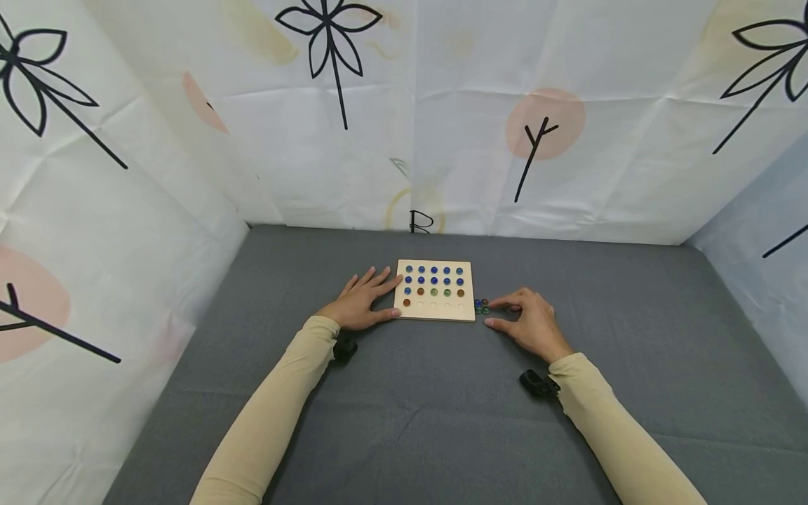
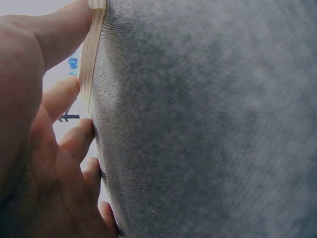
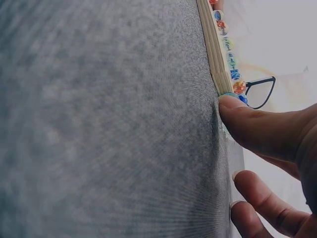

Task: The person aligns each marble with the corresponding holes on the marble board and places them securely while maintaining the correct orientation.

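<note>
Loose marbles [image 1: 482,306] behind right thumb [image 3: 257,126]

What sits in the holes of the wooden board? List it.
Marbles fill the far three rows of the wooden board: mostly blue, some green and brown. The nearest row holds one brown marble; its other holes look empty. Nothing covers the top.

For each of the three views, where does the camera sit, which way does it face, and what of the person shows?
Head: worn high, facing forward and down at the wooden board, marbles, both forearms, left hand and right hand.
Left wrist: low on the grey cloth, facing the board's edge; thumb and fingers show.
Right wrist: low, facing the board's other edge; fingertips show.
Shared: both wrist views show the board's edge and the cloth.
</note>
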The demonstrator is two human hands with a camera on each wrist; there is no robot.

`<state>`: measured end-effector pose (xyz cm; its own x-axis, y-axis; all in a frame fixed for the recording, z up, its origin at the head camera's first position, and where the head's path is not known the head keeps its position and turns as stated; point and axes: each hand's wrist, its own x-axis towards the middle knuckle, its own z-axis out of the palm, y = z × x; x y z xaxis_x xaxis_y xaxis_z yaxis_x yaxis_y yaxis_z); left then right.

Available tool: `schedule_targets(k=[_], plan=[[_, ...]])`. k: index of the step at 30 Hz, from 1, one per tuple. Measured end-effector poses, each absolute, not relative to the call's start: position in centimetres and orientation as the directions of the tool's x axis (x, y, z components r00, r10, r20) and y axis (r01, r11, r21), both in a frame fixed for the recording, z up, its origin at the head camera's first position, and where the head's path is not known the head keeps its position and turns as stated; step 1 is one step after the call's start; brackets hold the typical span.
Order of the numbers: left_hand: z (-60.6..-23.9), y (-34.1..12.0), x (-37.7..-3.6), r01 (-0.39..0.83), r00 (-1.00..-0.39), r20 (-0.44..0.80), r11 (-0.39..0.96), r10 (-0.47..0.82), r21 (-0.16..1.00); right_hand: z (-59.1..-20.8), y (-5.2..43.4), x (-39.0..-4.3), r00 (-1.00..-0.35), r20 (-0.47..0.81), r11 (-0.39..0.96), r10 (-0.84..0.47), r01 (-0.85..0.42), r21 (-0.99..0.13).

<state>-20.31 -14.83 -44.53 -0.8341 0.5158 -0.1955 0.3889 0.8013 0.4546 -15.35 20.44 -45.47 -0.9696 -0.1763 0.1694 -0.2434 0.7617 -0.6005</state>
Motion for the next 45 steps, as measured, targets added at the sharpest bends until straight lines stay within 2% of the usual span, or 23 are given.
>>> schedule_targets(k=[45], plan=[[-44.7,-14.8,-20.5,0.39,-0.835,-0.201,0.809,0.513,0.44,-44.5,19.7,-15.7,-0.974,0.166,0.762,-0.155,-0.224,-0.608]])
